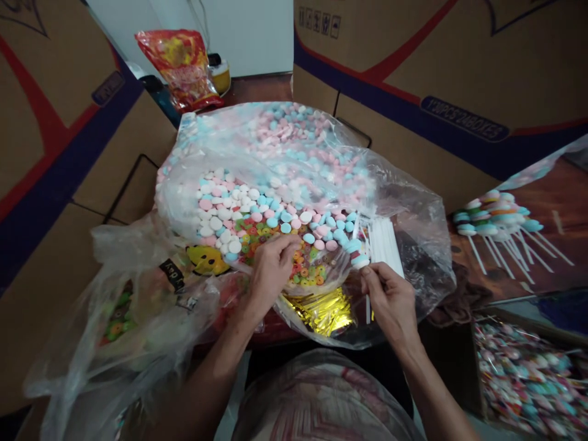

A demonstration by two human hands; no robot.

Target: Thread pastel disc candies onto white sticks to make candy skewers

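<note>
My right hand [390, 297] pinches a white stick with a candy lollipop [359, 256] at its top, blue and white pieces stacked over a darker band. Over the small ring candies [307, 266], in orange, red and green, my left hand [274, 263] is bent with its fingers together; whatever is between the fingertips is hidden. Just beyond lie loose pink, blue and white button-shaped candies [225, 211], spilling from a large clear plastic bag [275, 165]. A bundle of white sticks [386, 242] lies beside my right hand. Gold twist ties [324, 312] are at the near edge.
Large cardboard boxes [441, 79] stand at the back and left. Finished-looking lollipops [503, 214] lie on the wooden table at right. Below them is a carton of wrapped sweets [528, 373]. A red snack bag [179, 67] stands behind; crumpled plastic [138, 343] hangs at left.
</note>
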